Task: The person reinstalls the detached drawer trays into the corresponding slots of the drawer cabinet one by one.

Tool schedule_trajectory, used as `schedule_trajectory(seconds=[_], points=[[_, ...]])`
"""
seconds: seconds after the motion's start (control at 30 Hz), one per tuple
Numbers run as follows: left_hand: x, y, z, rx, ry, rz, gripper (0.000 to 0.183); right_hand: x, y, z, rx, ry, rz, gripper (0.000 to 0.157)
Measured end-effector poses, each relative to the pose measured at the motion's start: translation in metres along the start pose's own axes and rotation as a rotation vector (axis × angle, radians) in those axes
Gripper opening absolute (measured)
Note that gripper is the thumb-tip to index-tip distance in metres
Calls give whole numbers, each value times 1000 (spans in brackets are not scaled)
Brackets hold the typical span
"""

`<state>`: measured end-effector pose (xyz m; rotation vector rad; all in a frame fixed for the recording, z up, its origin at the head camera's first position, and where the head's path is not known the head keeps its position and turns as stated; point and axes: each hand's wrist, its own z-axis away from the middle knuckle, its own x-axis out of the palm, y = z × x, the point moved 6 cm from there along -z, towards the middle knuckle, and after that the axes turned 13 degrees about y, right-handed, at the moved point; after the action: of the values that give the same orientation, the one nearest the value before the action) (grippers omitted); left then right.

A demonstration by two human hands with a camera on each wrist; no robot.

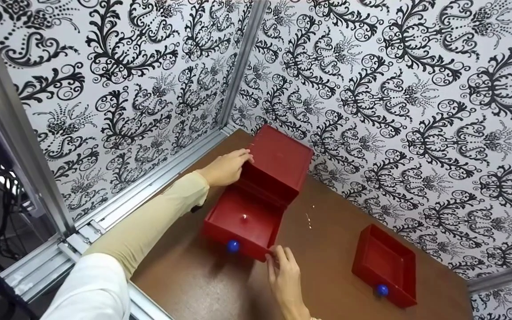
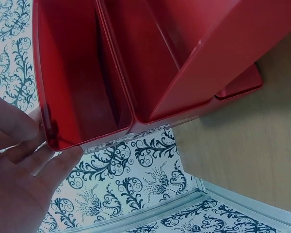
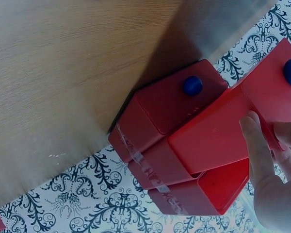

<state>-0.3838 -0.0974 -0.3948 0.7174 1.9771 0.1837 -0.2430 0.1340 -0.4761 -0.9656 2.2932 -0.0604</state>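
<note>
A stack of red drawer boxes (image 1: 280,155) stands near the back corner of the table. My left hand (image 1: 227,168) holds the stack's upper left edge; in the left wrist view its fingers (image 2: 63,165) lie at the corner of the open-fronted top compartment (image 2: 82,73). The middle red drawer (image 1: 242,218), with a blue knob (image 1: 233,246), is pulled far out. At that drawer's front right corner, my right hand (image 1: 285,278) pinches the wall between thumb and fingers. Below it the bottom drawer (image 3: 179,102) sits in its box.
Another red drawer (image 1: 385,266) with a blue knob (image 1: 382,290) rests on the brown table (image 1: 322,249) at the right. Patterned walls stand behind and to the left. A metal frame rail (image 1: 149,182) runs along the left edge. Clear tape (image 3: 148,170) crosses the stacked boxes.
</note>
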Motion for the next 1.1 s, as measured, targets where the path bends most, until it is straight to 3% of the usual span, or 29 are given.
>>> schedule_trajectory(seconds=[0.27, 0.73, 1.1], points=[[0, -2, 1, -28, -4, -1, 42, 5, 2, -4, 22, -9, -59, 12], [-1, 0, 2, -26, 9, 16, 36, 15, 4, -9, 29, 2, -40, 12], [-2, 2, 2, 43, 63, 3, 32, 19, 6, -16, 17, 0, -8, 11]])
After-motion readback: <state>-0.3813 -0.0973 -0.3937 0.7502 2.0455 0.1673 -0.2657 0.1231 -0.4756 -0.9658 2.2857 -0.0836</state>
